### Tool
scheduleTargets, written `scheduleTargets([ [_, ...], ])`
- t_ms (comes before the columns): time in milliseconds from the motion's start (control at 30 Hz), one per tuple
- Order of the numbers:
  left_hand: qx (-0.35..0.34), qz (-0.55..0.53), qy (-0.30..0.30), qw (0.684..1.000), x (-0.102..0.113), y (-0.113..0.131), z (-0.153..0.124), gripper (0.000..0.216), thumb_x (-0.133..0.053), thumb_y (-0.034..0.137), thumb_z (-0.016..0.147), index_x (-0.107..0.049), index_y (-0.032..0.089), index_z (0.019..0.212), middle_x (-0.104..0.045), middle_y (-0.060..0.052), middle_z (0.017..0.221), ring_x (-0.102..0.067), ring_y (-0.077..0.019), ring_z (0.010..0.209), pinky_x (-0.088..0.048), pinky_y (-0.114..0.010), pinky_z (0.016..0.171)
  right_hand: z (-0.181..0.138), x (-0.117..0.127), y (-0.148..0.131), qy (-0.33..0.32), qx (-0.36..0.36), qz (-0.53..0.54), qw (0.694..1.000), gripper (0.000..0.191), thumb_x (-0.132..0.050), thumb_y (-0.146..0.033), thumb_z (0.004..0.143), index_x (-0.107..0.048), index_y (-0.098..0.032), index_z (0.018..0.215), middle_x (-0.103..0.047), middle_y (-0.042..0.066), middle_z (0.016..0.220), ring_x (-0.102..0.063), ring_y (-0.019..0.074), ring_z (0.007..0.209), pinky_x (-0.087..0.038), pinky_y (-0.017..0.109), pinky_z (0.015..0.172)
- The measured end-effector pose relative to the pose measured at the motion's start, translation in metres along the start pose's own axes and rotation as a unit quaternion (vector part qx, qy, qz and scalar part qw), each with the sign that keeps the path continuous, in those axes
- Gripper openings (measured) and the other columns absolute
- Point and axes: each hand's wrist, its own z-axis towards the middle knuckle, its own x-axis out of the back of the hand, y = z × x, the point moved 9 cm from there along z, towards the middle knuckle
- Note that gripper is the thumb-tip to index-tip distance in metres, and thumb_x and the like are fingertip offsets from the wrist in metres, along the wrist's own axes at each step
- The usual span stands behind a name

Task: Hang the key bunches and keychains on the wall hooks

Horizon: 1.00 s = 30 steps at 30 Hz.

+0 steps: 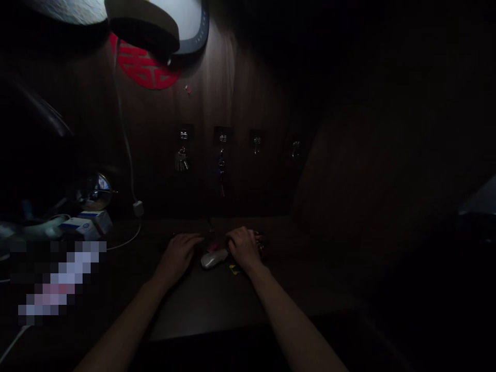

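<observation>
We look forward and down at a dark wooden desk (209,305) in a very dim room, with both forearms reaching in from the near edge. The left hand (178,256) and the right hand (244,247) sit close together at the middle of the desk, fingers curled downward, neither spread nor pressed together. In this gloom we cannot tell whether either hand pinches anything.

Between the hands lies a white oval object (214,258), just beside the right hand's heel. A small reddish item (215,244) sits just beyond it, near the fingertips of both hands. A small yellow scrap (233,269) lies near the right wrist.

To the far left stand two white-and-blue boxes (87,225) beside a round mirror (93,191), with a white cable (124,139) running down the wall. On the far wall, a row of four hooks holds a bunch of keys (181,161), below a red paper cutout (143,64). The lower left is blurred out.
</observation>
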Motion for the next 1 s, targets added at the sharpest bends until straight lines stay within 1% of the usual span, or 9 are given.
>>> scheduleTargets([
  [100,-0.033,-0.026,-0.053,0.998,-0.019,0.011,0.000,0.045,-0.041,0.010,0.081,-0.057,0.031,0.117,-0.058,-0.001,0.124,-0.046,-0.0187,0.116,-0.034,-0.040,0.100,0.000,-0.002,-0.010,-0.003,0.030,0.007,1.000,0.022,-0.051,-0.011,0.081,-0.062,-0.021,0.097,-0.066,0.002,0.100,-0.048,0.0183,0.098,-0.028,0.034,0.086],
  [200,-0.025,-0.026,-0.069,0.997,-0.027,0.007,-0.001,0.046,-0.043,0.010,0.080,-0.057,0.034,0.117,-0.056,-0.001,0.127,-0.043,-0.0201,0.119,-0.034,-0.042,0.100,0.000,-0.005,-0.020,-0.018,0.058,0.006,0.998,0.022,-0.052,-0.011,0.081,-0.062,-0.022,0.097,-0.066,0.002,0.099,-0.048,0.0177,0.098,-0.028,0.033,0.086],
  [333,-0.018,-0.027,-0.052,0.998,-0.027,-0.001,-0.001,0.041,-0.042,0.008,0.080,-0.063,0.030,0.107,-0.058,-0.002,0.123,-0.046,-0.0204,0.116,-0.037,-0.042,0.098,0.001,-0.010,-0.026,-0.034,0.074,0.003,0.997,0.023,-0.052,-0.011,0.080,-0.062,-0.022,0.097,-0.066,0.002,0.098,-0.048,0.0175,0.096,-0.028,0.033,0.085],
  [533,-0.004,-0.041,0.015,0.999,-0.008,-0.009,-0.001,0.026,-0.041,0.008,0.078,-0.062,0.022,0.072,-0.064,-0.005,0.110,-0.053,-0.0215,0.106,-0.042,-0.040,0.090,0.002,-0.017,-0.021,-0.051,0.069,-0.027,0.996,0.016,-0.052,-0.011,0.080,-0.063,-0.019,0.089,-0.065,0.005,0.093,-0.048,0.0184,0.094,-0.030,0.032,0.082],
  [600,0.029,-0.038,0.036,0.998,-0.001,-0.014,-0.002,0.026,-0.039,0.008,0.079,-0.061,0.022,0.078,-0.065,-0.006,0.105,-0.055,-0.0216,0.100,-0.043,-0.040,0.087,0.003,-0.018,-0.020,-0.052,0.069,-0.032,0.996,0.015,-0.052,-0.011,0.080,-0.062,-0.019,0.088,-0.064,0.005,0.092,-0.048,0.0185,0.094,-0.030,0.032,0.082],
  [667,0.055,-0.034,0.045,0.997,0.000,-0.018,-0.001,0.027,-0.039,0.011,0.081,-0.061,0.022,0.093,-0.064,-0.006,0.104,-0.056,-0.0220,0.099,-0.043,-0.040,0.087,0.004,-0.017,-0.020,-0.051,0.068,-0.034,0.996,0.015,-0.051,-0.011,0.080,-0.062,-0.018,0.087,-0.064,0.005,0.092,-0.048,0.0186,0.094,-0.030,0.032,0.082],
  [767,0.066,-0.020,0.020,0.997,-0.007,-0.018,0.002,0.029,-0.045,0.019,0.083,-0.058,0.024,0.109,-0.063,-0.006,0.112,-0.054,-0.0235,0.105,-0.041,-0.040,0.089,0.005,-0.018,-0.020,-0.053,0.065,-0.034,0.996,0.015,-0.051,-0.010,0.080,-0.062,-0.019,0.086,-0.064,0.005,0.092,-0.048,0.0184,0.093,-0.030,0.032,0.083],
  [900,0.065,0.006,-0.026,0.998,-0.015,-0.014,0.005,0.026,-0.050,0.024,0.083,-0.062,0.026,0.105,-0.064,-0.005,0.112,-0.054,-0.0252,0.105,-0.040,-0.041,0.089,0.005,-0.019,-0.020,-0.049,0.066,-0.029,0.996,0.015,-0.052,-0.010,0.080,-0.062,-0.018,0.088,-0.064,0.005,0.093,-0.048,0.0185,0.095,-0.030,0.032,0.084],
  [1000,0.066,-0.001,-0.022,0.998,-0.013,-0.013,0.006,0.020,-0.051,0.025,0.082,-0.065,0.025,0.096,-0.066,-0.005,0.105,-0.056,-0.0244,0.100,-0.042,-0.039,0.085,0.006,-0.020,-0.018,-0.042,0.065,-0.023,0.997,0.016,-0.052,-0.010,0.079,-0.062,-0.018,0.089,-0.064,0.005,0.093,-0.048,0.0185,0.095,-0.030,0.032,0.084],
])
